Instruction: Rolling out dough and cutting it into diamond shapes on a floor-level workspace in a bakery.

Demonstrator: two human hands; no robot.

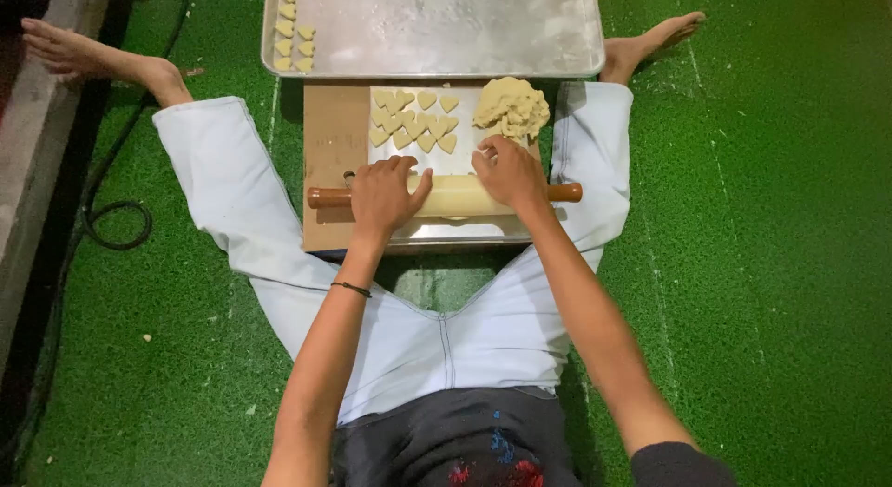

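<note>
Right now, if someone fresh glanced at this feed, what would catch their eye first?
Both hands, left hand and right hand, press on a pale wooden rolling pin with brown handles lying across a small board at centre. Just beyond it sit rows of pale heart-shaped dough cut-outs and a crumbly lump of dough to their right. A large metal baking tray at the top holds a few more hearts in its left corner, all on bright green artificial turf.

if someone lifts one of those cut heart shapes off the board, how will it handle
The heart shapes look thin and cut from the soft dough lump, so one would probably bend or tear if pinched. They seem light for their size. They lie flat, so they shouldn't roll.
</note>
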